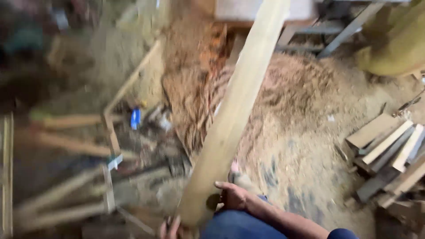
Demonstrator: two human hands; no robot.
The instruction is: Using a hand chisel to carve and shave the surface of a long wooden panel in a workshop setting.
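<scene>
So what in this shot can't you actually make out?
Head view only:
- Left hand: cut off by the bottom edge; only fingertips show at the wooden plank's lower end.
- Plank's top end: runs out past the top edge.
- Right hand: its fingers are behind the plank.
- Wooden pieces at left: smeared by motion blur.
- Small blue object: too blurred to identify.

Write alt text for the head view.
Two bare hands hold the near end of a long pale plank, right hand on its side, left hand beneath, over a sawdust floor. Offcuts lie stacked at right.
</scene>
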